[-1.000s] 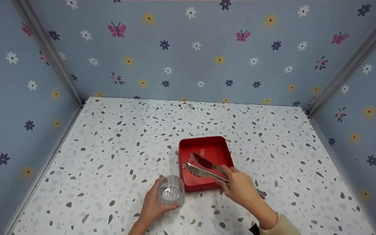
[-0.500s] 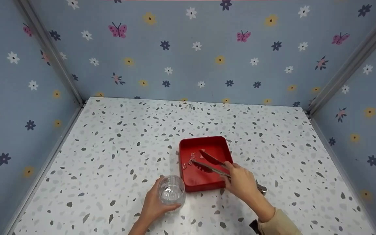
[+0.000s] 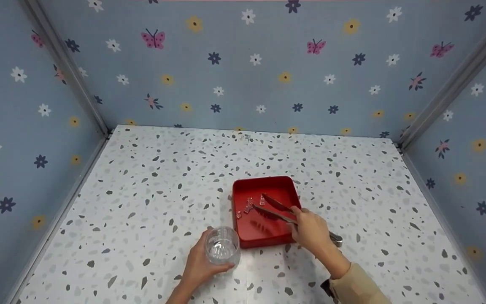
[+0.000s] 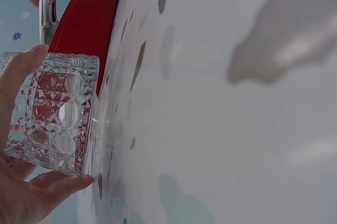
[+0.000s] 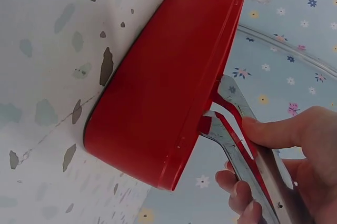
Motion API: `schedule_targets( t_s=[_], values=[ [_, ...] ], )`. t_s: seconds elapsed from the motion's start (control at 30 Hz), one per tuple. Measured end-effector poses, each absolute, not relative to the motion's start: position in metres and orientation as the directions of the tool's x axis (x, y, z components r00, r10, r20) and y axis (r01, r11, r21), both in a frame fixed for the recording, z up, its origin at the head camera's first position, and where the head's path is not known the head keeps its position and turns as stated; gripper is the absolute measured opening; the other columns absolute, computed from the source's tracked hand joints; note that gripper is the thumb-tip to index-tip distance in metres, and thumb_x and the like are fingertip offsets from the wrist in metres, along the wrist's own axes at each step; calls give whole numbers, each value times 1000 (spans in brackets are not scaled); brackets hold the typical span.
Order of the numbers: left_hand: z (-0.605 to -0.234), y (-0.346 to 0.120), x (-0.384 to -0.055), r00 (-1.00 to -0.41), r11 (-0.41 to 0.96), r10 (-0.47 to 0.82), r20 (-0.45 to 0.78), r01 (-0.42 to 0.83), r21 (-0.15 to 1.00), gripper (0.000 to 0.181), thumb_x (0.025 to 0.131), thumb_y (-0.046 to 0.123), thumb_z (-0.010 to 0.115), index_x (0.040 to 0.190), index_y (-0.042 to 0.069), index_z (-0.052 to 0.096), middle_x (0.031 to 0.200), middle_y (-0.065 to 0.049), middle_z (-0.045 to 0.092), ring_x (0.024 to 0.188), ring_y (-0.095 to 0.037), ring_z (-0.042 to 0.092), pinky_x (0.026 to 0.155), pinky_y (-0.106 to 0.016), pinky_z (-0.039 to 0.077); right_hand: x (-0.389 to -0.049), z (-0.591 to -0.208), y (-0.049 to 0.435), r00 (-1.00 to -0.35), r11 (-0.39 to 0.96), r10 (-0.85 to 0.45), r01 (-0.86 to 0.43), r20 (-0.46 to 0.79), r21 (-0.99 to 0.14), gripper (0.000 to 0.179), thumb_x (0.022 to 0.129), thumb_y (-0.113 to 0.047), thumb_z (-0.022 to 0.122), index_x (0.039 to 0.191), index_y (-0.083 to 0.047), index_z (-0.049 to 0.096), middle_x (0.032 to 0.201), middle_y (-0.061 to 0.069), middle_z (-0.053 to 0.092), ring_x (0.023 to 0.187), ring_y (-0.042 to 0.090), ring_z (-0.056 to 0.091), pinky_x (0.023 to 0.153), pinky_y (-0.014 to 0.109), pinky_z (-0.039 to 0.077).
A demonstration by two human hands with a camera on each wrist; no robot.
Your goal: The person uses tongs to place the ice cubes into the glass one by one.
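Note:
My left hand (image 3: pixel 198 259) grips a clear cut-glass tumbler (image 3: pixel 222 247) that stands on the table against the near left corner of a red tray (image 3: pixel 264 241). In the left wrist view the thumb and fingers wrap the faceted glass (image 4: pixel 58 113). My right hand (image 3: pixel 311 231) holds metal tongs (image 3: pixel 277 214) with their arms spread and tips down inside the tray. Several small clear cubes (image 3: pixel 248 206) lie in the tray's left half, near the tong tips; another clear piece (image 3: pixel 262 199) sits by the far tip. From the right wrist view, the tray wall (image 5: pixel 158 87) hides the tong tips.
The white speckled table (image 3: pixel 175 169) stretches around the tray. Blue flowered panels (image 3: pixel 251 63) close it in at the back and on both sides, with grey posts (image 3: pixel 70 71) at the corners.
The tongs have moved rightward in the tray, away from the cubes at the left, which now lie loose in view. My left hand and the tumbler have stayed in place.

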State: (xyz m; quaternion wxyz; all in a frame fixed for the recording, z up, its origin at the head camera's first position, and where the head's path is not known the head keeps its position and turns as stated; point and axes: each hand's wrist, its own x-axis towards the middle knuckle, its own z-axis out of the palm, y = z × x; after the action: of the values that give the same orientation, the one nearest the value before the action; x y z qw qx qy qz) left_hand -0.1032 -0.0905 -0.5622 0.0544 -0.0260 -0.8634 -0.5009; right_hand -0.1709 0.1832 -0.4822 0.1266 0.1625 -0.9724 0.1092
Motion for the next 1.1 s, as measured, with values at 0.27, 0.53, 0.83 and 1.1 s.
schedule_targets(
  t_s=[0.27,0.53,0.83,1.1],
  values=[
    [-563,-89,-104,-992,502,-7,127,106,858,108,45,39,85,131,-1,33,128,-20,44,113,-36,44,94,-48,38,-180,-490,181,-925,933,-271,-320,268,-163,32,70,-13,70,99,-4,61,72,10,58,59,31,57,47,43,47],
    [-563,-90,-104,-993,504,-5,116,98,858,111,45,44,84,132,-2,32,128,-19,43,115,-35,43,96,-48,36,-187,-497,178,-918,933,-272,-325,287,-157,26,67,-8,68,92,-5,61,67,9,55,55,29,55,44,42,46],
    [-565,-91,-105,-993,494,-1,122,105,863,110,45,45,83,132,0,33,128,-19,43,114,-36,43,95,-49,36,-192,-502,178,-918,935,-268,-321,293,-151,26,67,-8,68,92,-5,62,67,10,56,54,30,55,44,42,45],
    [-564,-91,-103,-992,490,-7,127,107,865,110,45,43,84,132,0,33,129,-19,44,114,-35,43,95,-49,36,-195,-502,175,-929,939,-255,-304,270,-161,26,69,-10,69,94,-7,64,68,10,57,57,32,55,46,44,46]
  ],
)
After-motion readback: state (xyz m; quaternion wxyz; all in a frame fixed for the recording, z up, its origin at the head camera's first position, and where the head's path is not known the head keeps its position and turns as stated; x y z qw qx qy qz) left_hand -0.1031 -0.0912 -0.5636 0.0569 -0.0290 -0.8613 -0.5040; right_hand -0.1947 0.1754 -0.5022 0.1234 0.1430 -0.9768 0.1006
